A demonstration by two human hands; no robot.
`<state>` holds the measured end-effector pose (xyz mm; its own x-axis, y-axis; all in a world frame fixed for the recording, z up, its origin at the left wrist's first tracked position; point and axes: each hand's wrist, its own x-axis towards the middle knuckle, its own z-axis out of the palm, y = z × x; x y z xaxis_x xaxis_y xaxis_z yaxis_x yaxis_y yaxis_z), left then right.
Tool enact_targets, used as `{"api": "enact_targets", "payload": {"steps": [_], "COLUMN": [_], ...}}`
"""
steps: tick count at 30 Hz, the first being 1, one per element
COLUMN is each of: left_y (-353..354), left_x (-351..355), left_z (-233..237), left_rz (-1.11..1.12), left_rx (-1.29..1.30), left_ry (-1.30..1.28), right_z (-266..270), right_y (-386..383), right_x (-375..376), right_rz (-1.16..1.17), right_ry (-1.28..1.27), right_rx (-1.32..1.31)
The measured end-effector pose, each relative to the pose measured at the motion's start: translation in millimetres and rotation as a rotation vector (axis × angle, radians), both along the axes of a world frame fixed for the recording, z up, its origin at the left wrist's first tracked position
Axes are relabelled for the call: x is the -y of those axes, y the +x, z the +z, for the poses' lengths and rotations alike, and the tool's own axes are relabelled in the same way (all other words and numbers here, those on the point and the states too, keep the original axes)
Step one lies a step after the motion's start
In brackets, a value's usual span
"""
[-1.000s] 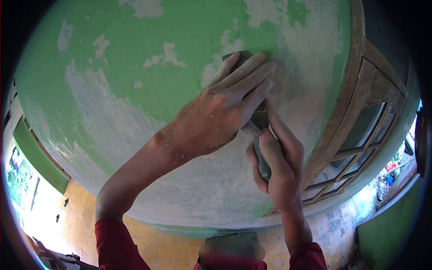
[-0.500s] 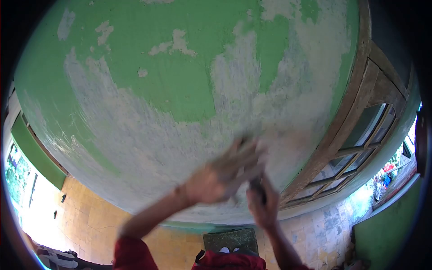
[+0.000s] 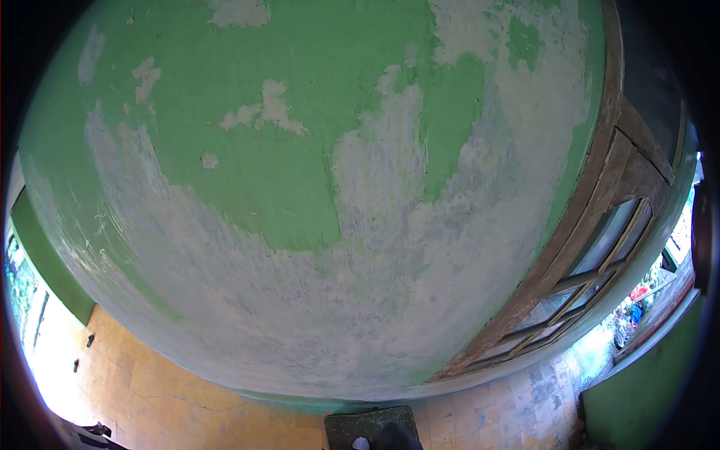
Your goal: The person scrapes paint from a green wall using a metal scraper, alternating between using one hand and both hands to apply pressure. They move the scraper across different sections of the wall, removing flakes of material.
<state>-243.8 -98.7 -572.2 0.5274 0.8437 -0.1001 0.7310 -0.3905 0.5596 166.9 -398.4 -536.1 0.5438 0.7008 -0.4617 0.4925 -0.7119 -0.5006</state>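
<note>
Neither my left hand nor my right hand is in the head view now. Ahead stands a wall [image 3: 300,315] with its green paint [image 3: 277,180] partly gone. Broad pale grey-white patches show over its lower and right parts, and smaller bare spots mark the green area. At the bottom edge lies a dark mat [image 3: 349,426] on the floor, with a small white shape [image 3: 361,443] on it. Beside that is a blurred dark shape [image 3: 396,436] that I cannot make out.
A brown wooden window frame [image 3: 540,277] with glass panes borders the wall on the right. Yellowish tiles [image 3: 172,390] cover the floor. Two small dark objects [image 3: 90,340] lie at the left near a bright opening. A green panel [image 3: 637,382] stands at the lower right.
Both hands, earlier blurred before the lower wall with a dark object at the right one, have left the view. The wall now appears lower and slightly further left.
</note>
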Motion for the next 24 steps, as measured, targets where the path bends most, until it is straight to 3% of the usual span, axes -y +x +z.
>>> {"api": "enact_targets", "payload": {"steps": [2,3,4,6,7,8,9,10,11,13,15,17,18,23,24], "left_y": [0,-1,-5,-14,16,68,90,123,159,192,207,215,220,250,257], "left_x": [10,15,22,38,13,-7,-28,-23,-26,-16,-2,13,18,58,59], "left_z": [-17,-21,-27,-47,-27,76,63,156,258,319,327,319,320,371,381], "left_rz": [-0.061,-0.088,-0.111,-0.157,-0.155,-0.048,-0.071,-0.053,0.07,-0.014,-0.092,0.227,0.227,0.448,0.462], "left_rx": [-0.056,-0.086,-0.117,-0.182,0.03,0.174,0.468,0.475,0.755,0.839,0.913,1.071,1.075,1.239,1.279], "left_ry": [-0.02,-0.031,-0.04,-0.062,0.066,-0.08,-0.339,-0.338,-0.808,-0.833,-0.844,-0.933,-0.923,-0.702,-0.591], "right_z": [2,-18,5,95,137,183,221,247,267,289,301,303,305,358,370], "right_y": [6,9,4,-4,-13,-21,-28,-34,-39,-35,-30,-25,-20,-28,-30], "right_x": [1,-22,-70,-133,-161,-182,-198,-213,-224,-227,-223,-204,-197,-189,-193], "right_rz": [-0.013,0.016,0.067,0.182,0.243,0.272,0.305,0.324,0.343,0.372,0.465,0.511,0.547,0.532,0.581], "right_ry": [-0.053,0.216,0.026,0.395,0.584,0.649,0.71,0.705,0.821,0.934,0.78,0.8,0.813,0.803,0.929], "right_rx": [-0.061,0.088,0.081,0.045,0.005,-0.071,-0.146,-0.15,-0.117,-0.088,0.037,0.006,-0.014,-0.099,0.059]}}
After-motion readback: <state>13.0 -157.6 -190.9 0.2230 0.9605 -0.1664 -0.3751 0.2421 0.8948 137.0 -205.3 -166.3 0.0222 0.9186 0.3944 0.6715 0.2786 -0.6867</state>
